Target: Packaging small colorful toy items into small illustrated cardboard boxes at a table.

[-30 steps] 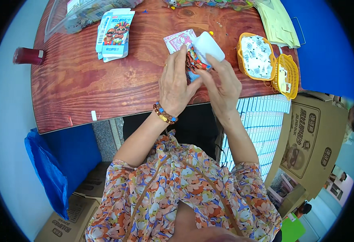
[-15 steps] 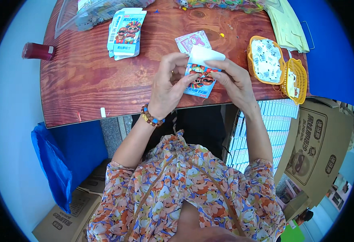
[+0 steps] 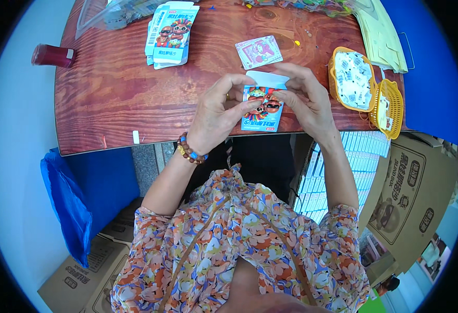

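"Head view: how far along are you?"
"My left grip and right grip both pinch the blue box, thumbs closed on its printed face, at the surface's near edge. Its white flap isn't tucked in (whether anything's inside, I can't tell)."
"And the rest?"
"The pink card and the stacked boxes lie apart, unheld."

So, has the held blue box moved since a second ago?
Yes: the blue box has moved toward the table's near edge, away from the pink card.
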The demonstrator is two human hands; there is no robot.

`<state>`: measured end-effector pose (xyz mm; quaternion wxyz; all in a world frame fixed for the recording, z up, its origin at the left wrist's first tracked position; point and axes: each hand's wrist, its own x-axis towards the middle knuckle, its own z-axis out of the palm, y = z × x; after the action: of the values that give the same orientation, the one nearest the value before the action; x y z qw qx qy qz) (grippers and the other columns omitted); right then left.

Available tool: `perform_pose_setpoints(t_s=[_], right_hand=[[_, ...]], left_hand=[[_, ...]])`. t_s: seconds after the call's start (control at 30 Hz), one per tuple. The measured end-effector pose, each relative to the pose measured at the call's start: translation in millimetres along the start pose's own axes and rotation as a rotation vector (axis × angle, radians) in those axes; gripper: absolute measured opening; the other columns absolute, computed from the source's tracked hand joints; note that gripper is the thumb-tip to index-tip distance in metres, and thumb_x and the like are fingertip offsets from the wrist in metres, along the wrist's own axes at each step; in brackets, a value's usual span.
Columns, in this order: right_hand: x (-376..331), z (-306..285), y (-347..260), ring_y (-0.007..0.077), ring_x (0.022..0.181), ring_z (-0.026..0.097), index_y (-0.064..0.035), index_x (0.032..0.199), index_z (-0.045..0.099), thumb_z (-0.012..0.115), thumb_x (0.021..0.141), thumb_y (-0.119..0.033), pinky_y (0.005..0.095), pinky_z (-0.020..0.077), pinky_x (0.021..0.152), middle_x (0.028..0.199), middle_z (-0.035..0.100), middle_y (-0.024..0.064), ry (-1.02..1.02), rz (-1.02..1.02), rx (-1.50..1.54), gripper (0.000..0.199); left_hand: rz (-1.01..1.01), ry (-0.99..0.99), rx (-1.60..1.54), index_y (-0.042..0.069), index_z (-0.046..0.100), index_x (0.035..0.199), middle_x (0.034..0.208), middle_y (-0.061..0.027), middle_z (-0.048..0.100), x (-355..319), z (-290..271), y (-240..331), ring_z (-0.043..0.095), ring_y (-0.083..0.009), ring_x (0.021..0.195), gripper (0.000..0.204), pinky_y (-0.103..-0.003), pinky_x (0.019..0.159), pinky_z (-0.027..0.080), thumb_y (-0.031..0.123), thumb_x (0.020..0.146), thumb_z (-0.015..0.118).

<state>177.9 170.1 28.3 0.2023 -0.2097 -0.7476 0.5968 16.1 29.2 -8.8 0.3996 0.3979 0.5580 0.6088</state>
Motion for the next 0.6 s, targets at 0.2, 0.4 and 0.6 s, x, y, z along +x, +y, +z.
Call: perform_pose_setpoints(t_s=[0.2,0.4,0.6], right_hand=[[1.2,-4.4,13.7,0.0142,0.101,0.063,0.0016,0.109,0.067,0.059,0.097,-0.006,0.0301,0.0513,0.090,0.110,0.066,0.0093,-0.016,-0.032,0.176,0.016],[6.6,-15.8,2.4,0.0126,0.100,0.065,0.0002,0.116,0.069,0.064,0.093,-0.005,0.0284,0.0521,0.089,0.109,0.070,0.0084,-0.185,0.202,0.237,0.024],[3.5,-12.9,8.1,0.0113,0.097,0.067,-0.0013,0.120,0.069,0.065,0.092,-0.001,0.0268,0.0538,0.090,0.105,0.074,0.0063,-0.190,0.261,0.223,0.029]], left_hand=[[-0.029,0.026,-0.021,0.002,0.060,0.120,0.099,-0.0067,0.064,-4.9,8.6,10.4,0.067,-0.0113,0.085,0.036,-0.025,0.073,0.057,0.003,0.086,0.073],[0.048,-0.002,0.157,0.003,0.065,0.122,0.091,-0.0045,0.061,-6.8,1.6,4.9,0.061,-0.0108,0.078,0.038,-0.026,0.071,0.052,0.004,0.085,0.074],[-0.005,0.007,0.059,0.002,0.060,0.121,0.093,-0.0055,0.064,-10.4,6.4,2.9,0.064,-0.0104,0.080,0.036,-0.026,0.071,0.053,0.004,0.087,0.072]])
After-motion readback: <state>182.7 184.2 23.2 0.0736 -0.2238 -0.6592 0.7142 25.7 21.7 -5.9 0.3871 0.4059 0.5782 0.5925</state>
